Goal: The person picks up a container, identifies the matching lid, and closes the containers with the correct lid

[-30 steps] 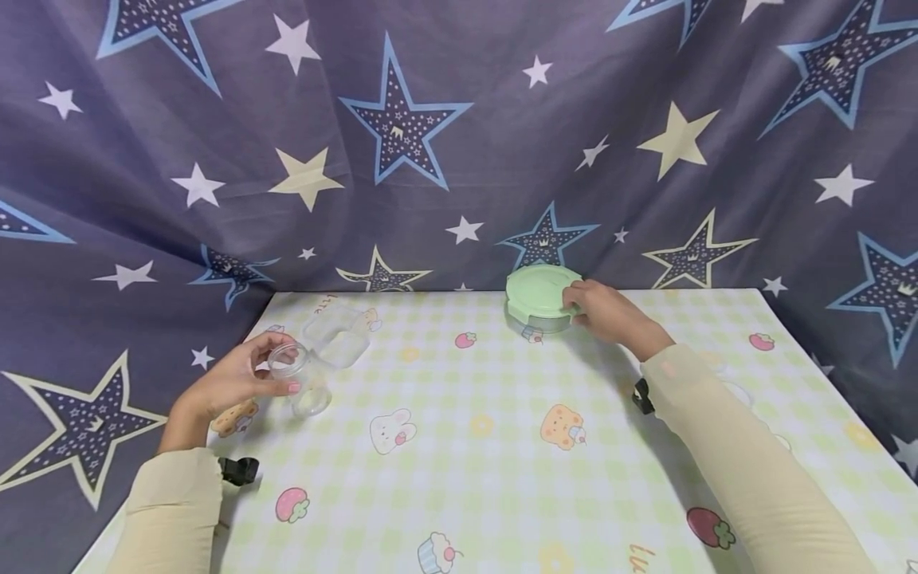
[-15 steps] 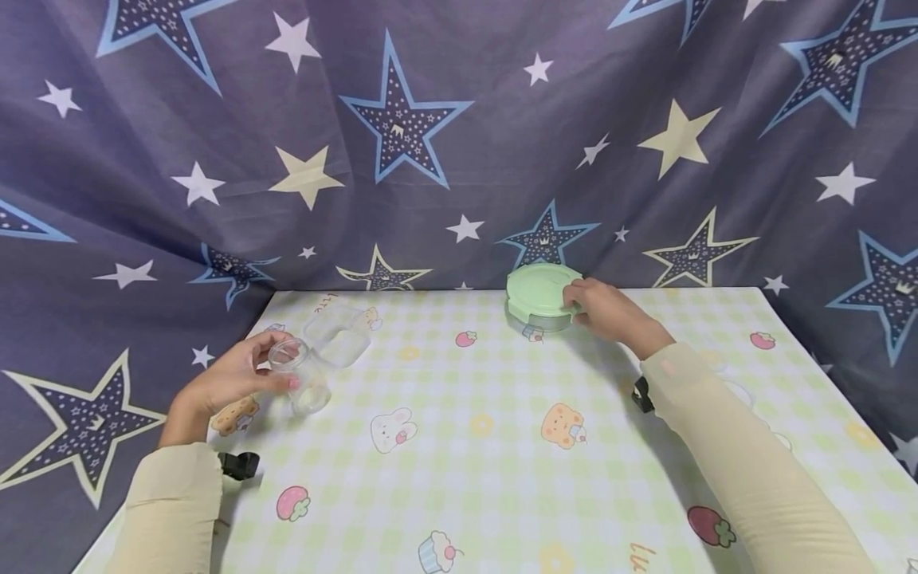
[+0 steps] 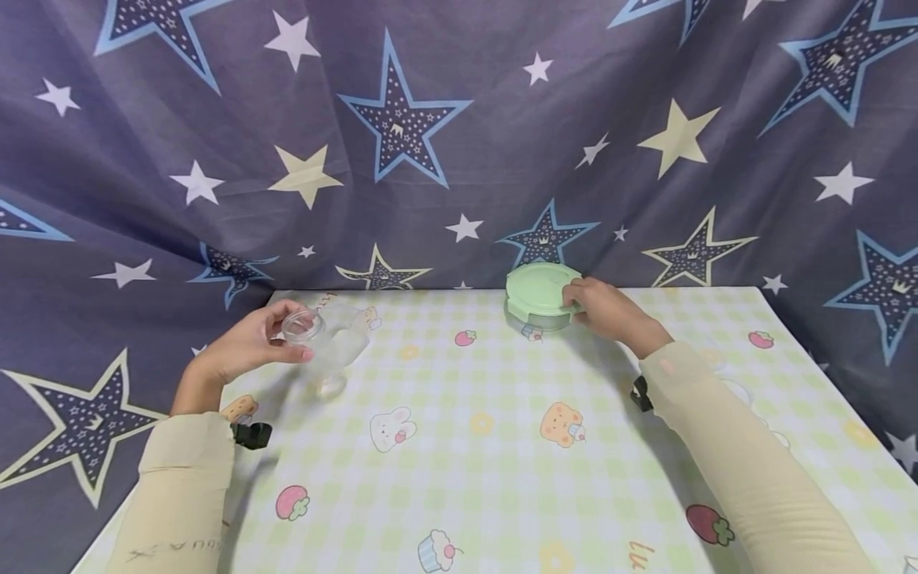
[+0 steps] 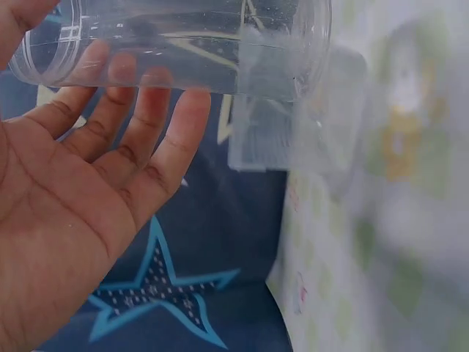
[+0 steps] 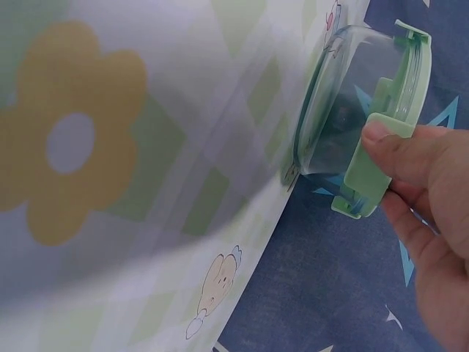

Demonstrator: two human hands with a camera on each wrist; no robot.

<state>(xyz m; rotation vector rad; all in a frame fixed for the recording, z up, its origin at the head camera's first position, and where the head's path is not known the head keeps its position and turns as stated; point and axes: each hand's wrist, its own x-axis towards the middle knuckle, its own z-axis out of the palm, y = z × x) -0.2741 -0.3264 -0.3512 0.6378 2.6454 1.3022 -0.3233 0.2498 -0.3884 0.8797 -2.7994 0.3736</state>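
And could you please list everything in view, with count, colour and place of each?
Tablecloth: one, green and white checked, foreground
Curtain: one, purple with stars, behind the tablecloth
Box: one, clear, far left of the tablecloth
Jar: one, clear, in front of the box
Round container: one, clear, near the far edge
Lid: one, light green, on the round container
Wrist devices: two, black, one per wrist
Sleeves: two, cream, one per arm
Left hand: one, gripping the jar
Right hand: one, pinching the lid

Can see a star-printed curtain (image 3: 495, 143) across the back, below a green-and-white checked tablecloth (image 3: 459, 383) printed with strawberries (image 3: 292, 503), a white rabbit (image 3: 393, 430) and cupcakes (image 3: 434, 552), and, toward its far left corner, a clear box (image 3: 353, 344).
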